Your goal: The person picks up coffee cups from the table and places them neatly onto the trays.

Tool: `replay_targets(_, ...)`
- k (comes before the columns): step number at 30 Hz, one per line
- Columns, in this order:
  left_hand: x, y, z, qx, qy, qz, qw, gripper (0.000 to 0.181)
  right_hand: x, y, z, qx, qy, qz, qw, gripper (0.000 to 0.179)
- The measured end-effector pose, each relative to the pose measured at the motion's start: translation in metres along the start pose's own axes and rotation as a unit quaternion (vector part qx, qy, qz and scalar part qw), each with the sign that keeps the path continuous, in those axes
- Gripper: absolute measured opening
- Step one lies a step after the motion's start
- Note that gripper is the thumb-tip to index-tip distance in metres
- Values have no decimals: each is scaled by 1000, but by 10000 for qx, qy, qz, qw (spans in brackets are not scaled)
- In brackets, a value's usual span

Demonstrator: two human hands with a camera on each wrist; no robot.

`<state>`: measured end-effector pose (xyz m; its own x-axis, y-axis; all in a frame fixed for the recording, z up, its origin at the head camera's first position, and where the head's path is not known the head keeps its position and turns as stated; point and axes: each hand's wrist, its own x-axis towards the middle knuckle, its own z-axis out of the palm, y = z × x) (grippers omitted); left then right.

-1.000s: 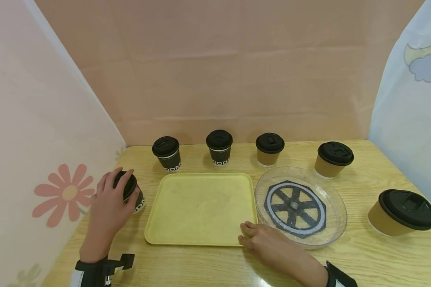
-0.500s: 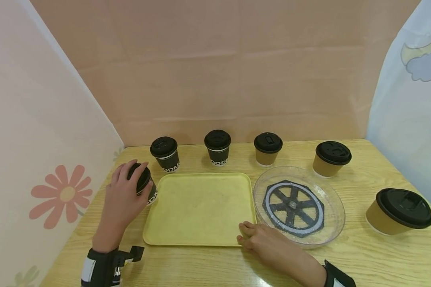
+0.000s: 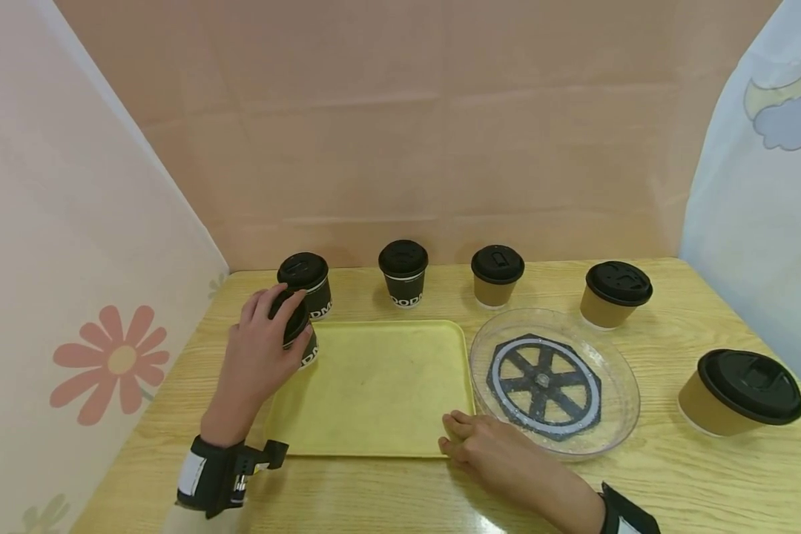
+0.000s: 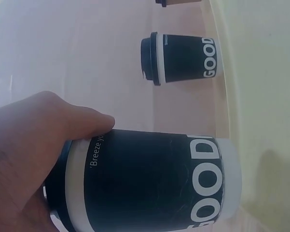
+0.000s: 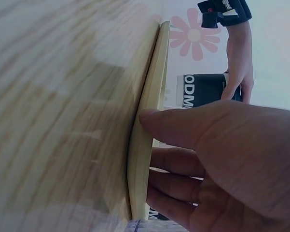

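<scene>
My left hand grips a black paper coffee cup from above, fingers and thumb around its black lid. The cup is upright over the far left corner of a yellow tray; in the left wrist view its base appears lifted off the tray. My right hand pinches the tray's near right corner. In the right wrist view, the thumb presses the outer side of the rim and the other fingers lie on the inner side. Just behind the held cup stands another black cup, partly covered by my left hand.
Along the back are a black cup, a brown cup and another brown cup, all lidded. A wide brown cup stands at far right. A clear round dish with a dark wheel-patterned base adjoins the tray's right edge.
My left hand has carried the black cup rightward and away from me, from the table left of the tray to over its far left corner. The right hand has stayed at the tray's corner.
</scene>
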<state>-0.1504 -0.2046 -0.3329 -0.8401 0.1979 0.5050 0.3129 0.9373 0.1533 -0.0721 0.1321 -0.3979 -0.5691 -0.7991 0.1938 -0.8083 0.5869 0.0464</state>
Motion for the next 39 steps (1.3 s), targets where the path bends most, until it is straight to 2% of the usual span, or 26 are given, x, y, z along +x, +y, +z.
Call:
replay_targets(22,12,20,21,-32,-604,193,9980,51,2,0,-2,123,14,-51,9999,23)
replay_targets(33,15,24,29,73,-605,309,9977,52,1,2,0,-20,167,-238,9996,21)
replay_targets(39,16,21,35,88,-652,295,9974,51,1,2,-1,8,46,-190,9998,22)
